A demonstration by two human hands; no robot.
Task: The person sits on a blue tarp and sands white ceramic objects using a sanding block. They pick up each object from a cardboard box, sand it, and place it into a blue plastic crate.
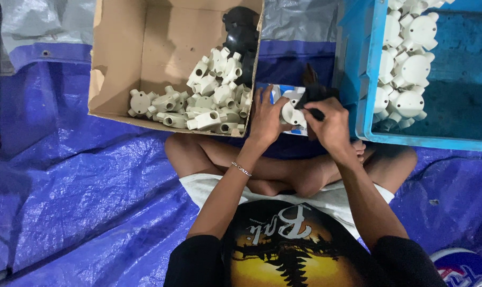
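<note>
White plastic fitting [292, 112] is held between both hands above the crossed legs, in the gap between two containers. It is gripped by the left hand [266, 118], fingers closed around its side, while a black tool [314, 93] is clasped in the closed right hand [331, 123] and pressed on it. A blue tarpaulin [92, 186] covers the floor. The cardboard box [118, 64] edge stands just left, the blue crate [365, 95] wall just right; open room is seen at far left.
</note>
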